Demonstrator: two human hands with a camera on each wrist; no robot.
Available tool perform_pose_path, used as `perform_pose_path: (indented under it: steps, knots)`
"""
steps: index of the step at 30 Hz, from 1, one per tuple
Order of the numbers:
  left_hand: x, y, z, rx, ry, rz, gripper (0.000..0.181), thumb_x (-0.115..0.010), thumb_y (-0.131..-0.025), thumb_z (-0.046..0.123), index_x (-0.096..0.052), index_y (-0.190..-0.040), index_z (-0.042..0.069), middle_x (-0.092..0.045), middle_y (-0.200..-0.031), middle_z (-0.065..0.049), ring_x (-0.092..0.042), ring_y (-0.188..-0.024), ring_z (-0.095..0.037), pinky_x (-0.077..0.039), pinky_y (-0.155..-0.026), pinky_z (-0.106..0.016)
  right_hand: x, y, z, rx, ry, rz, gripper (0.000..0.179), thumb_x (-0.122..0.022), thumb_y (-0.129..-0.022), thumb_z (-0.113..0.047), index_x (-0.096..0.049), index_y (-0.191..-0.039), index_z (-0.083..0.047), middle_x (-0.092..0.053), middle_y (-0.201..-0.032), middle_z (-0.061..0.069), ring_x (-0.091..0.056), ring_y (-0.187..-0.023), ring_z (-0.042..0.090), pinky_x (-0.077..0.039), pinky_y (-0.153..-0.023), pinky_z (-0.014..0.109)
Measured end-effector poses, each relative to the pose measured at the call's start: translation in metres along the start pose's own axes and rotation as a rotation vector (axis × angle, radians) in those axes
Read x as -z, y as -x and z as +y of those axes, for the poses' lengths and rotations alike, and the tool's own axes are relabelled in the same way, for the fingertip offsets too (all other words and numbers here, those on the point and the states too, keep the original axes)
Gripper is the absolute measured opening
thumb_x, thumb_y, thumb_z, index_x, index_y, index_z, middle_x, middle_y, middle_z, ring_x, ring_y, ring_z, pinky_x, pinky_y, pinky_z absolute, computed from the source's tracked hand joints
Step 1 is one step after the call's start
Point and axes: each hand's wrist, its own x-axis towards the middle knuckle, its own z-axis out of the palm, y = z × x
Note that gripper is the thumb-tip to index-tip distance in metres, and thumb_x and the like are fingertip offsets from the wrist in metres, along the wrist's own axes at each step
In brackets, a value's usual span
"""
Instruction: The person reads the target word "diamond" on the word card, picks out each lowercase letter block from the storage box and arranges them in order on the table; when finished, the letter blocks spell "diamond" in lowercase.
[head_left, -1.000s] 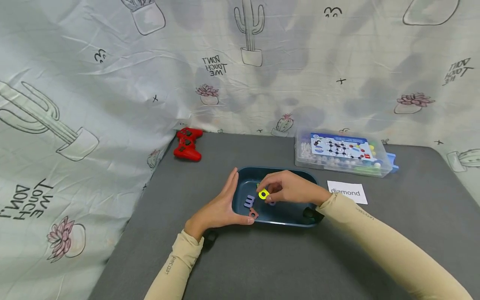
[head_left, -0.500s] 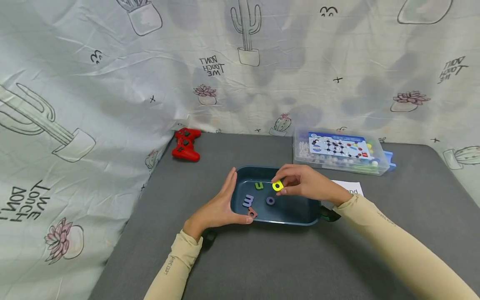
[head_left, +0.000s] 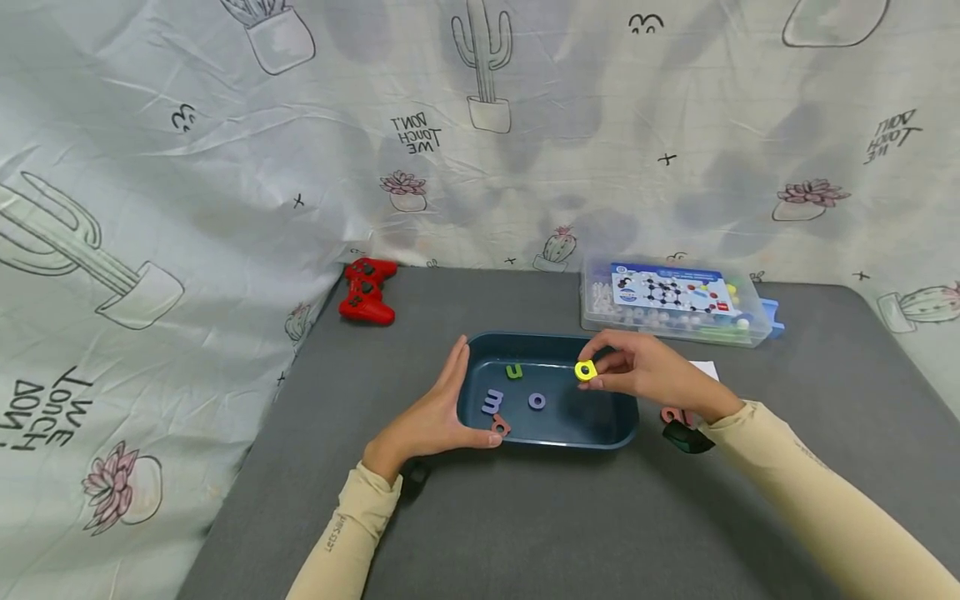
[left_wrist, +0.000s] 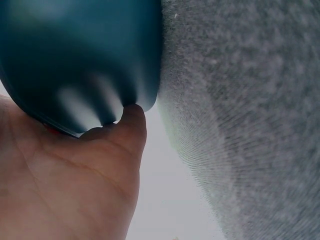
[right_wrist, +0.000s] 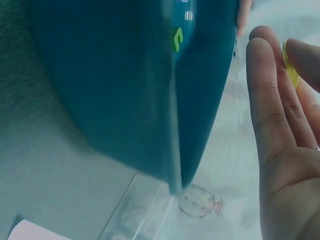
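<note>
My left hand (head_left: 427, 417) grips the left end of the dark teal tray (head_left: 570, 444), thumb at the near rim and fingers along the side wall. In the left wrist view, its fingertips touch the tray's outer wall (left_wrist: 75, 50). Over the tray's right part, my right hand (head_left: 645, 368) pinches a small yellow letter (head_left: 585, 371), apparently an "a", between thumb and fingers. Inside the tray lie a green letter (head_left: 513, 372) like "n" or "u", a purple "m" (head_left: 492, 402), a purple "o" (head_left: 537, 402) and a reddish letter (head_left: 500, 426).
Reddish letters (head_left: 675, 415) lie on the grey table (head_left: 480, 533), partly behind my right wrist. A white card (head_left: 707, 367) is mostly covered by that hand. Behind stands a clear case of molecule-model pieces (head_left: 667, 304); a red game controller (head_left: 367, 292) lies at the back left.
My right hand has lifted the yellow letter and carried it rightward across the tray, uncovering the green letter and purple "o". Reddish letters on the table have come into view. My left hand stays put.
</note>
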Motion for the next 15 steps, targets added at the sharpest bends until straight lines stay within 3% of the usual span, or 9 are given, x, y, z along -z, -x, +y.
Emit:
perform_pose_path:
  steps: [6,9,10,13,15]
  knots:
    - [0.001,0.001,-0.001,-0.002,-0.002,-0.001,0.139,-0.085,-0.08,0.063,0.012,-0.172,0.027,0.02,-0.175,0.017,-0.009,-0.162,-0.029,-0.026,-0.121,-0.067,0.005,0.017,0.003,-0.019,0.034,0.056,0.027,-0.076,-0.1,-0.006,-0.066,-0.124,-0.002,-0.079,-0.109,0.008,-0.076,-0.1,0.035,-0.058,-0.082,0.031]
    - [0.001,0.001,-0.001,-0.001,-0.003,0.001,0.139,-0.085,-0.08,0.064,0.012,-0.172,0.028,0.02,-0.175,0.017,-0.009,-0.162,-0.029,-0.027,-0.12,-0.067,0.007,0.025,0.004,-0.066,0.023,0.078,0.026,-0.076,-0.101,-0.009,-0.065,-0.125,-0.005,-0.079,-0.111,0.009,-0.074,-0.075,0.032,-0.056,-0.061,0.032]
    - [0.001,0.001,-0.001,0.0,-0.003,0.002,0.139,-0.085,-0.08,0.064,0.012,-0.172,0.029,0.019,-0.175,0.017,-0.01,-0.162,-0.029,-0.027,-0.12,-0.068,0.008,0.028,0.005,-0.078,0.02,0.084,0.026,-0.076,-0.102,-0.01,-0.065,-0.125,-0.005,-0.078,-0.111,0.01,-0.073,-0.073,0.031,-0.055,-0.055,0.033]
    - [0.0,0.001,-0.001,0.002,-0.002,0.002,0.138,-0.086,-0.08,0.063,0.012,-0.172,0.029,0.019,-0.175,0.017,-0.01,-0.162,-0.03,-0.026,-0.12,-0.068,0.011,0.035,0.008,-0.118,-0.009,0.097,0.025,-0.075,-0.102,-0.013,-0.064,-0.124,-0.007,-0.078,-0.113,0.012,-0.06,-0.055,0.037,-0.046,-0.04,0.039]
    - [0.0,0.001,0.0,0.005,0.0,0.001,0.138,-0.086,-0.08,0.062,0.012,-0.172,0.029,0.019,-0.175,0.016,-0.01,-0.162,-0.03,-0.026,-0.12,-0.069,0.012,0.04,0.011,-0.121,-0.016,0.106,0.025,-0.075,-0.102,-0.013,-0.065,-0.125,-0.007,-0.078,-0.114,0.012,-0.061,-0.058,0.039,-0.046,-0.04,0.041]
